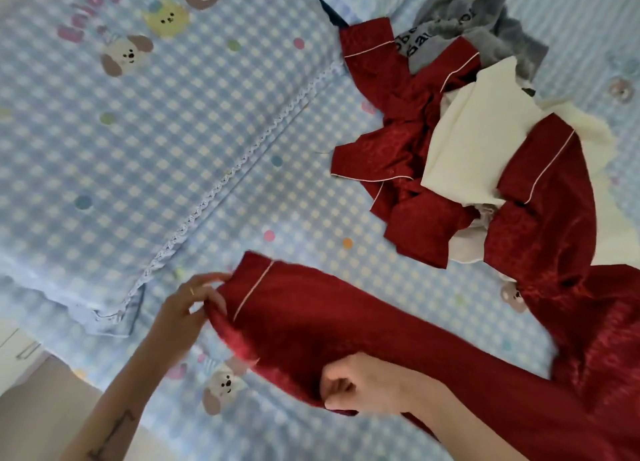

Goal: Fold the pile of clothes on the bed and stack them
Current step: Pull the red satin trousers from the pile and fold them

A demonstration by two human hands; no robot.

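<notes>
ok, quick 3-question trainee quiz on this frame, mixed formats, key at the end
1. True or false: both hands hold the red garment.
2. Multiple choice: which hand grips the end with the white piping? A) left hand B) right hand C) neither
3. Short answer: name two colours of clothing, other than red, in the pile on the bed.

Key
1. True: each hand holds an edge of it.
2. A
3. Grey and cream: a grey garment with dark lettering lies at the far end, a cream garment in the middle.
</notes>
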